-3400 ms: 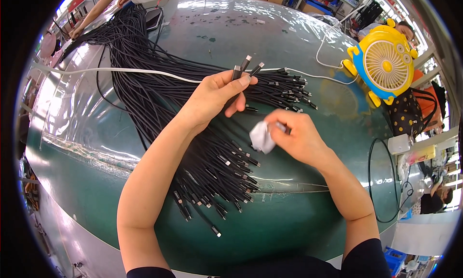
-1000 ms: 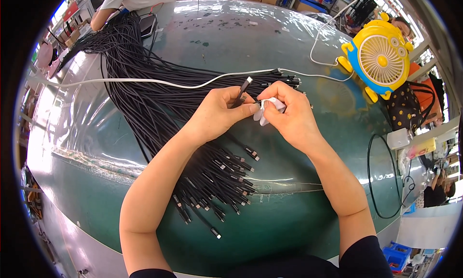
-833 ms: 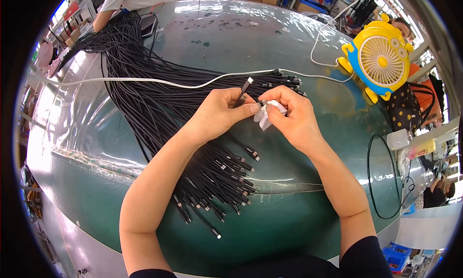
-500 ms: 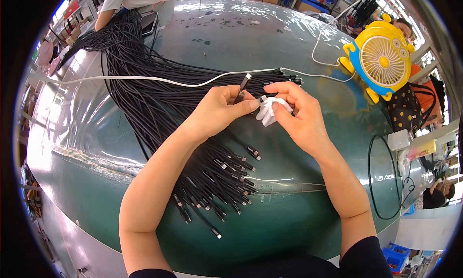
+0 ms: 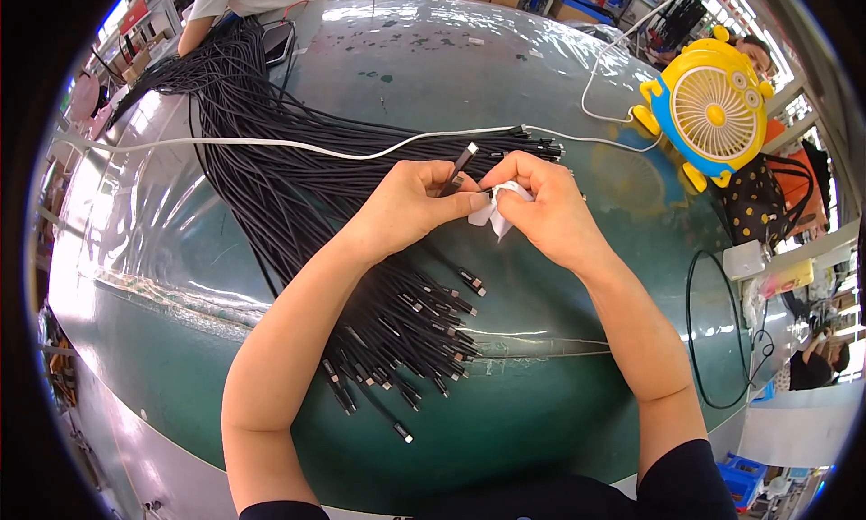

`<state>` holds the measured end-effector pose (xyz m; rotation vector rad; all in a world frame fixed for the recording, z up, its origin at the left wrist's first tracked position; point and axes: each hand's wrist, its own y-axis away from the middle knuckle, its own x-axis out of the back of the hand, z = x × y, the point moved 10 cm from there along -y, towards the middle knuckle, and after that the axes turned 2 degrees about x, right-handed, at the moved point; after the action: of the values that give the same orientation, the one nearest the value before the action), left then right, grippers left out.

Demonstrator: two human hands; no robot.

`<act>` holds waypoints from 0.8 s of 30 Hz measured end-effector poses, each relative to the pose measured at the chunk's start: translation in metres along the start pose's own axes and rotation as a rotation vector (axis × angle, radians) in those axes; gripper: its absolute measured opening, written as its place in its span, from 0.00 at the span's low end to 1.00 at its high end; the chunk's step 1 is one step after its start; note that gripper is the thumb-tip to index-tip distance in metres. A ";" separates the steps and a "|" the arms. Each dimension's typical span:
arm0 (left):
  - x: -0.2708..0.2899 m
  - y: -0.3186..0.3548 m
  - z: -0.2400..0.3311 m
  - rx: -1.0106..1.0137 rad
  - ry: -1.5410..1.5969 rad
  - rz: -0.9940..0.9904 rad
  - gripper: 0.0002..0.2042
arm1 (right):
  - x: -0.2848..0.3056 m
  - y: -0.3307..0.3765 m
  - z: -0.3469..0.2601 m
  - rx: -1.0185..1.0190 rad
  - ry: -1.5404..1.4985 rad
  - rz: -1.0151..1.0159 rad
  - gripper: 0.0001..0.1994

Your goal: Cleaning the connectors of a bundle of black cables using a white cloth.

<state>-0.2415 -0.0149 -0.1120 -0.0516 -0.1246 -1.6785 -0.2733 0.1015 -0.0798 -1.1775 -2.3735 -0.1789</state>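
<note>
In my left hand (image 5: 410, 204) are black cable connectors (image 5: 464, 162), one with its metal tip pointing up past the fingers. My right hand (image 5: 546, 204) pinches a crumpled white cloth or tissue (image 5: 495, 217) against a dark piece beside my left thumb; the cloth hides most of that piece. Both hands nearly meet above the table. Beneath and beyond them runs a thick bundle of black cables (image 5: 280, 173). One end fans out into many loose connectors (image 5: 406, 340) below my left forearm, and more cable ends (image 5: 537, 147) lie just past my hands.
The green-topped table (image 5: 541, 412) carries a yellow and blue fan (image 5: 715, 116) at far right. A white cord (image 5: 298, 147) crosses the bundle. One black cable loop (image 5: 693, 331) lies at the right edge, near a spotted bag (image 5: 758, 204). Another person's arm (image 5: 200, 28) is at far left.
My right hand has closed further around the white cloth and moved slightly left and up, wrapping it tighter. The connector in my left hand tilts a little more to the right.
</note>
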 end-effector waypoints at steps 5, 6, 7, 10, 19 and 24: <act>0.020 -0.009 -0.017 0.042 0.092 -0.001 0.07 | -0.003 0.019 0.017 -0.050 -0.021 -0.039 0.08; 0.017 -0.007 -0.016 0.066 0.167 -0.059 0.07 | -0.008 0.028 0.020 -0.068 -0.004 -0.073 0.08; 0.014 -0.006 -0.016 0.090 0.241 -0.117 0.07 | -0.017 0.038 0.017 -0.057 0.003 -0.155 0.09; 0.011 -0.005 -0.015 0.135 0.284 -0.198 0.08 | -0.035 0.055 0.007 0.108 0.104 -0.365 0.09; 0.007 -0.004 -0.018 0.123 0.298 -0.210 0.09 | -0.012 0.006 -0.010 0.050 -0.274 -0.012 0.06; 0.007 -0.006 -0.016 0.095 0.119 -0.181 0.09 | -0.005 -0.005 -0.001 -0.009 -0.223 0.072 0.09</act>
<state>-0.2472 -0.0230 -0.1275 0.1343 -0.1215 -1.8497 -0.2740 0.0946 -0.0806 -1.3468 -2.5168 -0.0362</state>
